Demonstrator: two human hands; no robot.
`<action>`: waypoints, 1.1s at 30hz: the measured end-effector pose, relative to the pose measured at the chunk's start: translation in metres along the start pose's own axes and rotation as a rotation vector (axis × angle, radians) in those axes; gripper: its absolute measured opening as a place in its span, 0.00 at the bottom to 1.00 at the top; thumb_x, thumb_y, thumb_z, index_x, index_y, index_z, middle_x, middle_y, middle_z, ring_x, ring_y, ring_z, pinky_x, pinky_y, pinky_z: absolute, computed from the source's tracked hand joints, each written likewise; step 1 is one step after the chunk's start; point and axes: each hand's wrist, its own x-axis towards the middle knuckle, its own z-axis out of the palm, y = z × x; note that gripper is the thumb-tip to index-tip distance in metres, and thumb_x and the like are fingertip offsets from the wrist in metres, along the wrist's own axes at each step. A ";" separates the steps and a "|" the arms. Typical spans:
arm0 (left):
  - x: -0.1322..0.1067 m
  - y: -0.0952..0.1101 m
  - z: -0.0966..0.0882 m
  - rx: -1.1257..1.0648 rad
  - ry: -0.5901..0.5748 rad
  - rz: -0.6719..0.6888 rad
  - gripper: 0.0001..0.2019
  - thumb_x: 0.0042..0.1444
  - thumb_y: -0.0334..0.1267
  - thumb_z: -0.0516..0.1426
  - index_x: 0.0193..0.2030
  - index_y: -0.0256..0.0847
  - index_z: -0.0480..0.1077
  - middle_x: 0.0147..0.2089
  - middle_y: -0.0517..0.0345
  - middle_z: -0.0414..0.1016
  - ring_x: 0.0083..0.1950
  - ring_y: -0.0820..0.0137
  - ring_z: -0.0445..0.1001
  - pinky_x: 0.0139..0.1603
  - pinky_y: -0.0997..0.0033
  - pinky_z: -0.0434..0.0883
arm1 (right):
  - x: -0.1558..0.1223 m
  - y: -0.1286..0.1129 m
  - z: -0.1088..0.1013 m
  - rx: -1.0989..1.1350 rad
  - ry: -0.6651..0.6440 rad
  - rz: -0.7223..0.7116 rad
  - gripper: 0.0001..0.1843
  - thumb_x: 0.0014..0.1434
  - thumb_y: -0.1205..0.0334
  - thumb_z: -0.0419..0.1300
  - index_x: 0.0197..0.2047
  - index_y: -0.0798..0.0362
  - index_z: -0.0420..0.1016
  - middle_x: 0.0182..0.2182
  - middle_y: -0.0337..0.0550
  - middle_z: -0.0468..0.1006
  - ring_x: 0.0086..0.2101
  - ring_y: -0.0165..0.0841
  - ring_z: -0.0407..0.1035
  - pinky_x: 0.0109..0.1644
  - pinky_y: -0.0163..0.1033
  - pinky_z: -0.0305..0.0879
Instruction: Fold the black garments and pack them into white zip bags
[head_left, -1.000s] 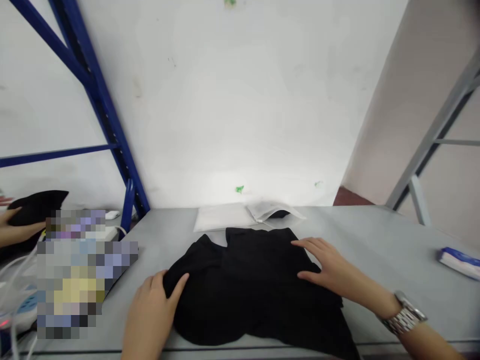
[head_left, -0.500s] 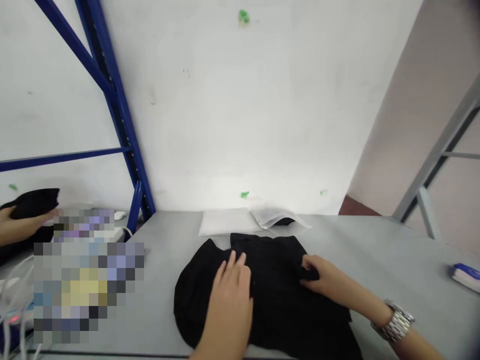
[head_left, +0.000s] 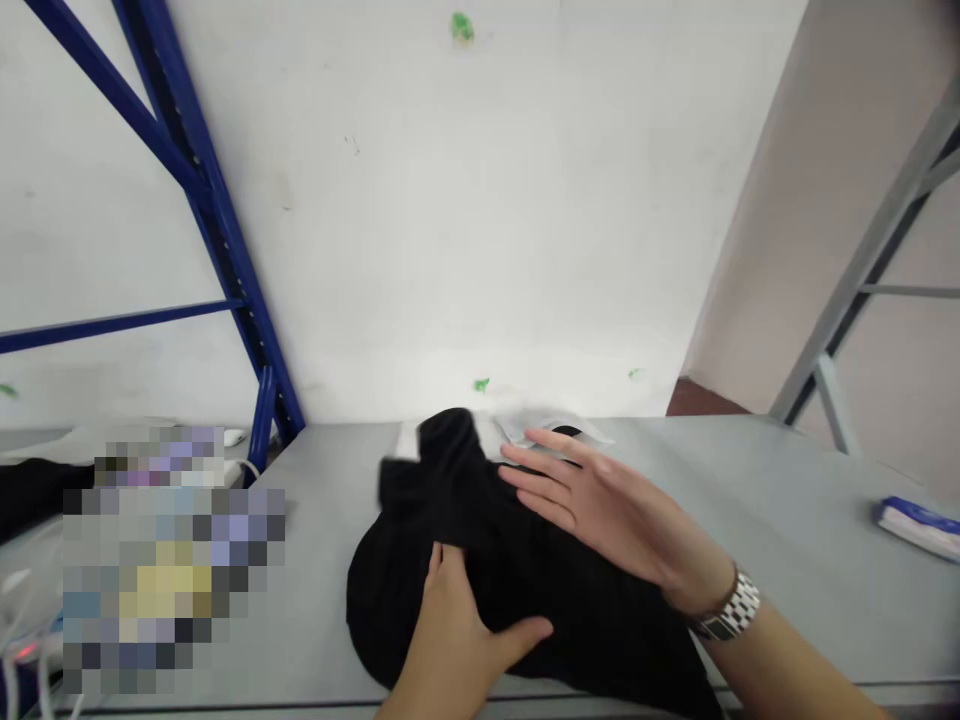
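Note:
A black garment lies on the grey table, and one section of it is folded over toward the left and stands up, blurred. My left hand rests on the garment with its thumb spread wide; the folded cloth covers its fingertips in part. Above the right side of the garment is my right hand, open, fingers apart, with a metal wristwatch on the wrist. Nothing is in its fingers.
Behind the garment lie a white flat packet and a translucent bag with something black inside. A blue and white pack is at the right. Blue rack posts, cables and a pixelated area stand left; a white wall rises behind.
The right side of the garment has been turned over to the left. My right hand has opened and moved left; my left thumb has spread. A co-worker's hand has left the view at left.

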 end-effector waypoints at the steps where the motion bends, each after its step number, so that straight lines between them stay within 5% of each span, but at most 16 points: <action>1: 0.000 0.000 -0.001 -0.063 0.008 -0.038 0.45 0.42 0.48 0.65 0.64 0.32 0.52 0.61 0.34 0.63 0.63 0.48 0.62 0.62 0.47 0.60 | 0.000 0.005 0.005 -0.004 0.007 -0.013 0.24 0.56 0.52 0.61 0.55 0.48 0.67 0.57 0.47 0.69 0.57 0.40 0.62 0.60 0.47 0.57; 7: 0.007 0.004 -0.016 -0.429 0.183 -0.428 0.27 0.56 0.53 0.53 0.58 0.40 0.60 0.60 0.47 0.68 0.64 0.58 0.61 0.64 0.56 0.58 | -0.017 0.054 -0.003 -0.329 0.416 0.138 0.21 0.55 0.59 0.60 0.53 0.50 0.70 0.57 0.48 0.68 0.57 0.41 0.61 0.63 0.50 0.54; 10: 0.008 0.002 -0.021 -0.447 0.209 -0.482 0.25 0.56 0.56 0.53 0.54 0.43 0.64 0.61 0.49 0.67 0.64 0.59 0.62 0.64 0.55 0.56 | -0.026 0.067 -0.007 -0.732 0.491 -0.064 0.29 0.55 0.59 0.59 0.60 0.45 0.62 0.62 0.44 0.60 0.62 0.42 0.53 0.65 0.54 0.48; 13: 0.006 -0.002 -0.020 -0.384 0.210 -0.455 0.20 0.54 0.56 0.54 0.41 0.41 0.68 0.46 0.51 0.75 0.52 0.59 0.72 0.55 0.58 0.66 | -0.025 0.072 -0.002 -1.152 0.356 -0.320 0.36 0.54 0.57 0.61 0.65 0.39 0.54 0.66 0.38 0.52 0.65 0.43 0.40 0.68 0.56 0.38; 15: 0.004 -0.004 -0.016 -0.299 0.212 -0.445 0.19 0.52 0.57 0.55 0.29 0.41 0.66 0.30 0.58 0.72 0.39 0.63 0.73 0.44 0.63 0.69 | -0.016 0.075 0.000 -1.275 0.218 -0.321 0.39 0.54 0.57 0.61 0.66 0.40 0.50 0.66 0.38 0.52 0.66 0.44 0.38 0.68 0.56 0.37; 19: 0.002 -0.007 -0.013 -0.269 0.220 -0.400 0.20 0.49 0.56 0.57 0.20 0.42 0.59 0.21 0.67 0.59 0.28 0.71 0.63 0.31 0.70 0.65 | 0.005 0.077 -0.004 -1.252 0.159 -0.182 0.38 0.52 0.60 0.61 0.65 0.49 0.54 0.50 0.48 0.71 0.57 0.46 0.58 0.63 0.56 0.49; 22: 0.003 -0.005 -0.016 -0.273 0.220 -0.399 0.20 0.49 0.54 0.57 0.19 0.43 0.56 0.21 0.67 0.58 0.28 0.71 0.62 0.31 0.71 0.64 | 0.006 0.064 -0.015 -1.186 0.146 -0.135 0.18 0.50 0.68 0.56 0.46 0.50 0.72 0.36 0.43 0.71 0.42 0.39 0.67 0.52 0.49 0.62; 27: 0.004 -0.003 -0.021 -0.256 0.249 -0.429 0.19 0.51 0.53 0.56 0.20 0.43 0.58 0.22 0.65 0.62 0.30 0.68 0.66 0.34 0.69 0.66 | -0.029 0.032 -0.066 -0.915 0.237 -0.166 0.06 0.45 0.71 0.54 0.22 0.51 0.64 0.33 0.42 0.70 0.46 0.40 0.66 0.52 0.45 0.61; 33: 0.004 -0.004 -0.024 -0.233 0.260 -0.420 0.19 0.50 0.53 0.55 0.19 0.44 0.57 0.21 0.65 0.60 0.29 0.67 0.66 0.33 0.69 0.67 | -0.077 0.029 -0.150 -1.055 0.724 -0.055 0.06 0.44 0.64 0.56 0.18 0.51 0.64 0.36 0.46 0.73 0.41 0.43 0.67 0.47 0.48 0.64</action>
